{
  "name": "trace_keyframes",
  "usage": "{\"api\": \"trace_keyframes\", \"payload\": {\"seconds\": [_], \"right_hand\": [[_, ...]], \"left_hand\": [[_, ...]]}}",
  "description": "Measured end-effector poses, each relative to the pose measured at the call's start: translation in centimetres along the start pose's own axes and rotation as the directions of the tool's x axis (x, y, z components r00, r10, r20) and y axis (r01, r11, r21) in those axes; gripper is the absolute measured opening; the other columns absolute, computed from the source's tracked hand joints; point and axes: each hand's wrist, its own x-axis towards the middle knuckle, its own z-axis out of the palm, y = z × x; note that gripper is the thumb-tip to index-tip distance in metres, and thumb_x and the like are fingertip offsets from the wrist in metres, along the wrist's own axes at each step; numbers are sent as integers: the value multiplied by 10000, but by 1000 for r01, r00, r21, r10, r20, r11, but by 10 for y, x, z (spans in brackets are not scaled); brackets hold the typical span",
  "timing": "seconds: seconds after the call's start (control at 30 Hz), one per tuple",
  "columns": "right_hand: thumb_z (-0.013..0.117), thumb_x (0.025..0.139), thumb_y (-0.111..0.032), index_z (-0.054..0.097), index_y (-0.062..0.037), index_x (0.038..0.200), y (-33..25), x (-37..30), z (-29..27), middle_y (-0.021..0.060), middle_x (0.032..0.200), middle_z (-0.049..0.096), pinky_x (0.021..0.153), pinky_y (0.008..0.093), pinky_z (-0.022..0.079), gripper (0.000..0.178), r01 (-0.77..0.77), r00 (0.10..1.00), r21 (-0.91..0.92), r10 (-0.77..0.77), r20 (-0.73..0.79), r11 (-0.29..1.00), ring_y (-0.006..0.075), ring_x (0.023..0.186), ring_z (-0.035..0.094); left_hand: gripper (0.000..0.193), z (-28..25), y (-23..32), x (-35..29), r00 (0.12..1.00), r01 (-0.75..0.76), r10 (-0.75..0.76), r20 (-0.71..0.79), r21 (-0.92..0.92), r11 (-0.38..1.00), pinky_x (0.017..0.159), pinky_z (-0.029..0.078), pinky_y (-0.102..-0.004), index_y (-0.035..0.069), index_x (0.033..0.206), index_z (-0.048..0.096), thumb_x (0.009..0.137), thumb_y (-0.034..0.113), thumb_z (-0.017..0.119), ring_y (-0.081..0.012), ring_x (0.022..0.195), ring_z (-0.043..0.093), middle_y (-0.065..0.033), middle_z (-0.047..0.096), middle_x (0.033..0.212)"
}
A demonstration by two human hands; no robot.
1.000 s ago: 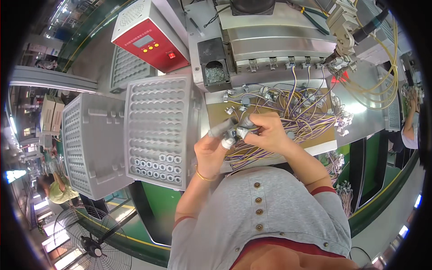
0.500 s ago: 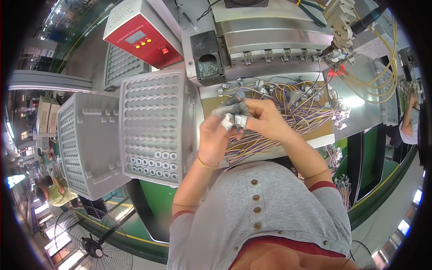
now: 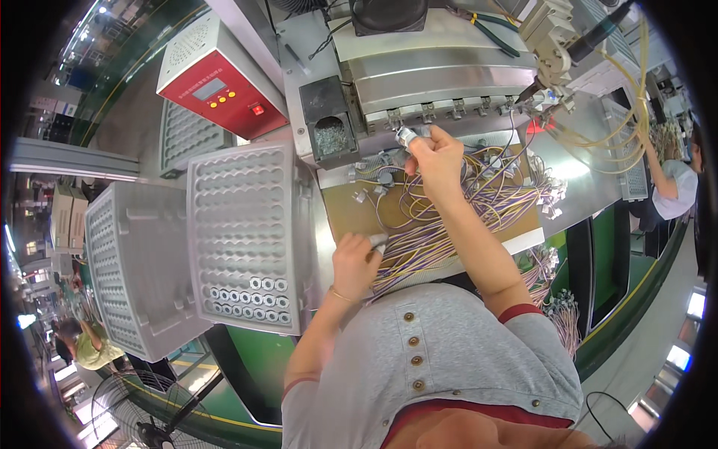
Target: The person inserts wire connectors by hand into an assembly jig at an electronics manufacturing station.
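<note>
Watching remotely, I'm seeing R hand pinching a small silvery part just past far edge of wire pile; L hand is lying half-curled by pile's L end, can't tell if holding anything.

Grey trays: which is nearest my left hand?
The near tray, left of your left hand, with round pieces in its lower rows; the left tray and back tray sit farther off.
</note>
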Motion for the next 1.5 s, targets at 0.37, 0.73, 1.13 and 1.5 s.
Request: {"api": "trace_keyframes", "payload": {"seconds": [0.37,0.73,1.13,1.5], "right_hand": [[489,777,-80,497,33,677,2,-4,18,111,648,560,460,282,498,151,-44,999,245,44,6,969,209,482,585],[548,763,-111,519,31,681,6,5,-25,125,650,583,457,252,445,167,411,911,-618,-309,271,670,150,492,583],[588,693,-121,517,1,746,-20,-53,-29,103,599,510,481,285,378,150,477,653,-359,-50,756,802,163,511,474],[628,632,-87,478,16,665,-19,-53,-24,82,537,448,416,256,341,184,385,746,-242,-146,649,891,114,453,394]], "left_hand": [[237,-30,1,18,943,280,-333,-13,-508,814,508,368,-177,46,943,630,717,-14,595,-54,539,442,-28,579,729],[219,-52,23,11,949,291,-287,127,-702,650,616,437,-200,-2,956,613,737,11,599,-79,719,554,-76,617,851],[371,-72,-2,8,924,-2,52,-379,131,991,675,445,-348,2,1027,556,656,-9,563,-309,759,543,-175,577,865],[244,-91,-111,-131,770,627,-353,-532,530,571,811,310,-496,18,820,610,709,225,543,-351,898,441,-138,540,830]]}}
